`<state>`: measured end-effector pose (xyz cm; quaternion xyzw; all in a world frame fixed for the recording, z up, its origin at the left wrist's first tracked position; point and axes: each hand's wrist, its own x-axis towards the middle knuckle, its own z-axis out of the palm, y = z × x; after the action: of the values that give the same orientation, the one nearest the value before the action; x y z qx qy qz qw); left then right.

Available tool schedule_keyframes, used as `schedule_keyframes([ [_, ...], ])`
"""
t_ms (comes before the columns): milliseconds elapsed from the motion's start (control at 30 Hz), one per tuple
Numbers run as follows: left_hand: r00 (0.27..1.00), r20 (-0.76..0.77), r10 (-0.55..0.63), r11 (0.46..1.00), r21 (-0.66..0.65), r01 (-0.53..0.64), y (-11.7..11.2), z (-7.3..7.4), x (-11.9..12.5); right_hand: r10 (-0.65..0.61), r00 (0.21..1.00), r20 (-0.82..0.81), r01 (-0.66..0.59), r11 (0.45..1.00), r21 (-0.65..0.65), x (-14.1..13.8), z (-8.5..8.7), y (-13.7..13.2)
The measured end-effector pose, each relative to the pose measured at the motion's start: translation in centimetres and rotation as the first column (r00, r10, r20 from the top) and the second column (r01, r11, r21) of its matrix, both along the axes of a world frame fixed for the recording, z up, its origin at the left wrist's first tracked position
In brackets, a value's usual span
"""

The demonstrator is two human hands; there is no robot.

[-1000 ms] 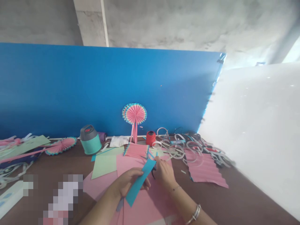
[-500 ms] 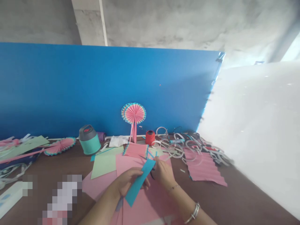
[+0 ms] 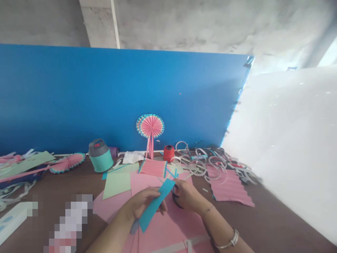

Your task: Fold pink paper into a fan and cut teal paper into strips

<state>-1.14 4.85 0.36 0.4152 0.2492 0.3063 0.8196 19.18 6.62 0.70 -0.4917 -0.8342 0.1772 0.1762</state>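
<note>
My left hand (image 3: 143, 203) is closed on a long blue paper strip (image 3: 155, 205), holding it slanted above pink paper sheets (image 3: 168, 228). Just to its right, my right hand (image 3: 187, 195) is closed round scissors (image 3: 176, 199) with dark handles, whose blades meet the strip's upper end. A bracelet shows on my right wrist. Behind the hands lies a pleated pink paper piece (image 3: 153, 167) with blue edging.
A pink paper fan (image 3: 150, 126) stands against the blue board (image 3: 105, 98). A teal flask (image 3: 100, 156), red thread spool (image 3: 169, 153), tape rings (image 3: 198, 167), light green paper (image 3: 117, 184) and pleated pink sheet (image 3: 231, 189) lie on the brown table (image 3: 276, 225). Another fan (image 3: 67, 163) lies left.
My right hand has turned and shifted slightly right, showing the scissor handles more. The blue strip stays in my left hand. The view has tilted a little.
</note>
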Motion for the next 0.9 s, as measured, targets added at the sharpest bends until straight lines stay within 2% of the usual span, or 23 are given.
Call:
schedule_keyframes([
  [133,1.0,0.005,-0.022,1.0,0.013,0.022,0.0,-0.1,-0.2,-0.012,0.986,0.164,0.002,0.998,0.065,-1.0,0.7,-0.7],
  [233,1.0,0.001,-0.025,0.999,0.029,0.025,0.1,-0.3,-0.2,-0.028,0.966,0.258,0.003,0.995,0.096,-1.6,0.5,-0.8],
  [433,1.0,-0.001,-0.02,0.999,0.029,0.02,0.1,-0.3,-0.1,-0.033,0.947,0.318,-0.003,0.994,0.112,-2.0,-0.1,-0.8],
  [533,1.0,-0.008,-0.019,0.999,0.027,0.019,0.0,-0.2,-0.1,-0.093,0.974,0.208,0.078,0.993,0.083,-1.7,-0.1,-0.6],
  [600,1.0,-0.003,-0.021,0.999,0.027,0.021,0.0,-0.1,-0.2,-0.176,0.983,0.041,0.174,0.983,0.062,-1.4,0.0,-0.2],
  [667,1.0,-0.001,-0.025,0.999,0.023,0.025,0.0,-0.2,-0.2,-0.289,0.941,-0.178,0.296,0.955,0.014,-1.1,-0.1,0.4],
  [733,1.0,-0.004,-0.031,0.999,0.021,0.031,0.0,-0.5,-0.1,-0.396,0.845,-0.361,0.392,0.916,-0.086,-0.7,-0.3,1.2],
  [800,0.999,-0.006,-0.044,0.999,0.019,0.044,0.2,-0.8,-0.1,-0.444,0.772,-0.456,0.413,0.894,-0.172,-0.3,-0.5,1.8],
  [833,0.999,-0.005,-0.049,0.999,0.019,0.049,0.2,-0.9,-0.1,-0.438,0.763,-0.476,0.399,0.898,-0.186,-0.2,-0.6,2.0],
  [900,0.999,-0.002,-0.052,0.998,0.021,0.052,0.3,-1.1,-0.1,-0.37,0.8,-0.473,0.339,0.928,-0.153,0.1,-0.8,2.0],
])
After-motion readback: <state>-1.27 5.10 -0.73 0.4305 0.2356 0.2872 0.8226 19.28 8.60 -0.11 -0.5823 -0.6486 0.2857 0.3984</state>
